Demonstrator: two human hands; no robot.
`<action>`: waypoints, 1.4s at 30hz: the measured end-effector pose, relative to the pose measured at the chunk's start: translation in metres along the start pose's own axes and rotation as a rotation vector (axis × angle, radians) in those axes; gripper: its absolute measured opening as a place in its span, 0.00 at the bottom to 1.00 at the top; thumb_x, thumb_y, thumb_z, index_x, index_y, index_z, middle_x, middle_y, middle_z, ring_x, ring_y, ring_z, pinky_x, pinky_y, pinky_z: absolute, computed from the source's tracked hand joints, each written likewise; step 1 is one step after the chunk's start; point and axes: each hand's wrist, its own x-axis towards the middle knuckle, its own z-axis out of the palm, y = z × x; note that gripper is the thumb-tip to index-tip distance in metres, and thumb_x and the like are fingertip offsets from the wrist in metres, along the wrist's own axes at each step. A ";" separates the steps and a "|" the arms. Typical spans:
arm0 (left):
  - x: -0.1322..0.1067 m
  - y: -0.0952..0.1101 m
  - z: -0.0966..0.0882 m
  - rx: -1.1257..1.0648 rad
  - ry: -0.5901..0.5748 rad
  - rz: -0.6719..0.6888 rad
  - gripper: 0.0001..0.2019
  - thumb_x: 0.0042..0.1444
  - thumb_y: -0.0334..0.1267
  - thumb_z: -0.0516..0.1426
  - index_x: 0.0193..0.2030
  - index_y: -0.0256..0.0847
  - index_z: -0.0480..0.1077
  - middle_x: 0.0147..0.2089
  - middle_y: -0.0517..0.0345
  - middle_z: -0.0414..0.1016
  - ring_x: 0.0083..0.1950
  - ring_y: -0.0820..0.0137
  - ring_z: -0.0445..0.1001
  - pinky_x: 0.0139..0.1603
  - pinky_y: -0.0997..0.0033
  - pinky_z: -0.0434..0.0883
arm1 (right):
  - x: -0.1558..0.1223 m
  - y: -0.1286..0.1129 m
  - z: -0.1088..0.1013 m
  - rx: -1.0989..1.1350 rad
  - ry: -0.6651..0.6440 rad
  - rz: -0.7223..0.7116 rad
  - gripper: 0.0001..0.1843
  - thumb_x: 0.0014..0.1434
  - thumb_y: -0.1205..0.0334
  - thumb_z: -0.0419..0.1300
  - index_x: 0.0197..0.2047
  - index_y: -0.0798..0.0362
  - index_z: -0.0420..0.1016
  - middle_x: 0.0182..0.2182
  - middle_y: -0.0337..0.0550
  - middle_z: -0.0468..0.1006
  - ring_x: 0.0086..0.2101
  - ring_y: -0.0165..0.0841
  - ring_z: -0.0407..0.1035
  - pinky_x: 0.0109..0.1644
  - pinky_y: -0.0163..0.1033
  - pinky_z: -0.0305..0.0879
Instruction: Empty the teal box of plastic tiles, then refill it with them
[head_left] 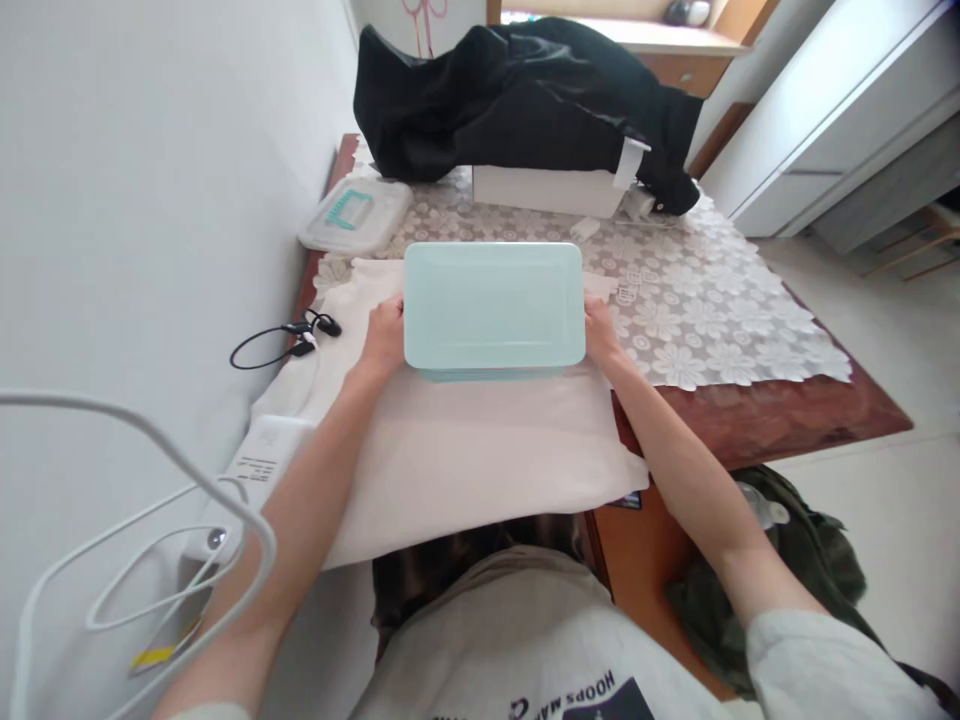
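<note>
My left hand [384, 338] and right hand [601, 333] clasp the two opposite sides of the pale aqua plastic box [493, 305], which sits in front of my chest. Its near part rests over the cream cloth [465, 470], and its far edge reaches onto the white lace tablecloth [697, 320]. Right of the box, the lace runs a long way towards the red-brown edge of the worktop [750, 425]. Left of it, room is tighter: the black earphone cord [281, 340] lies near the white wall [150, 250]. Beyond the box stand a clear plastic tub [356, 215] and a white carton [544, 190] (black fabric [510, 100] heaped on it).
</note>
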 end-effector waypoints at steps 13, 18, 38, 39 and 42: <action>-0.001 0.000 0.000 -0.101 -0.009 0.167 0.20 0.73 0.52 0.53 0.52 0.42 0.81 0.54 0.50 0.86 0.51 0.58 0.80 0.58 0.62 0.74 | 0.000 0.012 0.010 0.095 -0.058 0.039 0.31 0.74 0.35 0.50 0.62 0.46 0.81 0.65 0.50 0.82 0.68 0.49 0.72 0.80 0.60 0.63; -0.001 -0.003 0.008 -0.178 -0.005 0.151 0.22 0.70 0.58 0.56 0.41 0.41 0.80 0.48 0.51 0.87 0.49 0.57 0.80 0.56 0.59 0.76 | 0.004 0.006 0.007 0.139 -0.053 -0.002 0.28 0.72 0.36 0.54 0.57 0.45 0.85 0.61 0.48 0.85 0.63 0.49 0.76 0.76 0.59 0.68; -0.003 0.003 0.008 -0.071 -0.025 0.084 0.12 0.63 0.50 0.60 0.40 0.43 0.75 0.42 0.52 0.86 0.47 0.58 0.79 0.50 0.64 0.74 | 0.005 0.006 0.015 0.147 -0.018 0.078 0.31 0.68 0.28 0.54 0.45 0.45 0.85 0.46 0.47 0.88 0.49 0.48 0.78 0.66 0.59 0.75; -0.003 0.003 0.008 -0.062 -0.025 0.080 0.11 0.63 0.48 0.60 0.40 0.43 0.75 0.42 0.52 0.86 0.46 0.58 0.79 0.50 0.64 0.73 | 0.005 0.006 0.014 0.153 -0.025 0.076 0.30 0.68 0.29 0.55 0.44 0.46 0.84 0.45 0.47 0.88 0.47 0.47 0.78 0.64 0.58 0.76; -0.004 0.002 0.009 -0.035 -0.030 0.078 0.09 0.65 0.44 0.58 0.42 0.42 0.75 0.44 0.51 0.86 0.46 0.58 0.80 0.52 0.63 0.74 | 0.006 0.004 0.012 0.173 -0.041 0.070 0.28 0.67 0.32 0.56 0.42 0.47 0.83 0.44 0.46 0.88 0.44 0.46 0.78 0.60 0.57 0.78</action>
